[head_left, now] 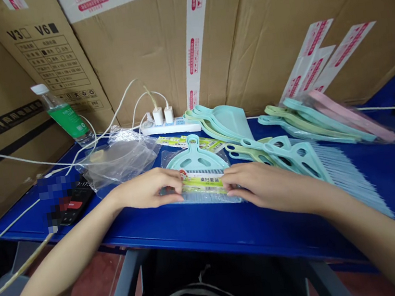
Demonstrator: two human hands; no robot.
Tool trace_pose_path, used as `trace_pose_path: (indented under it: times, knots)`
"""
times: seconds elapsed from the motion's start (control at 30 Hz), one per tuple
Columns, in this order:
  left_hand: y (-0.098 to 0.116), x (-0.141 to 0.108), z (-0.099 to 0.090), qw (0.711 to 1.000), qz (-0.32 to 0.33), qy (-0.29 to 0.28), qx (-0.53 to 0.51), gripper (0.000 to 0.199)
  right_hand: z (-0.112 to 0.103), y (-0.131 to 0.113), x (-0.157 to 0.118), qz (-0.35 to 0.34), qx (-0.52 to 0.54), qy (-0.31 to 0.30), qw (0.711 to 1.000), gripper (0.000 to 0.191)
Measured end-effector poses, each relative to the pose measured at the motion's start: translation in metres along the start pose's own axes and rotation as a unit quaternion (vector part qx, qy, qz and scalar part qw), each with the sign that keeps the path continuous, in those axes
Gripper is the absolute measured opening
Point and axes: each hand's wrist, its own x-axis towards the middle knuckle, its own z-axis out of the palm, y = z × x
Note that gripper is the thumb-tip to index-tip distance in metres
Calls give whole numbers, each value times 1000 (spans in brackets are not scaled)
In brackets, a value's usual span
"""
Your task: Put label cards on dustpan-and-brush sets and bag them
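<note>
A teal dustpan and brush set (196, 160) lies in a clear bag on the blue table, its round handle pointing away from me. Across the bag is a yellow-green label (204, 181) with printed characters. My left hand (152, 188) grips the left edge of this package, fingers curled and thumb below. At the right edge, my right hand (256, 184) pinches the label and bag in the same way. Just right of the package, teal and green brushes (293, 155) with pale blue bristles lie in a pile. Behind it are stacked teal dustpans (228, 119).
Bagged dustpans (339, 119) lie at the back right. Clear plastic bags (119, 158), a phone (77, 202), white cables and a bottle (68, 119) are on the left. A power strip (180, 126) stands against cardboard boxes (154, 42). More labels (211, 143) lie behind the package.
</note>
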Motion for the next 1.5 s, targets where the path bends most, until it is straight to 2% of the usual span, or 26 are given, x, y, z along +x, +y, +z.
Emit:
trace_pose_path:
  times: [0.43,0.67,0.87,1.1,1.37,1.5]
  knots:
    - [-4,0,0,998,-35,-6,43,27,-1,3,4,64,57,6,996,23]
    - [-5,1,5,995,-46,11,89,26,1,-3,7,123,40,4,992,26]
    - [-9,1,11,988,-52,31,139,26,6,-1,8,114,8,15,993,25]
    - [-11,3,13,989,-46,54,130,26,8,-1,11,121,32,21,992,24]
    - [-10,4,17,985,-89,89,120,23,6,-7,9,157,-6,31,987,17]
    - [-8,3,18,975,-137,97,145,11,7,-8,9,170,-21,35,985,14]
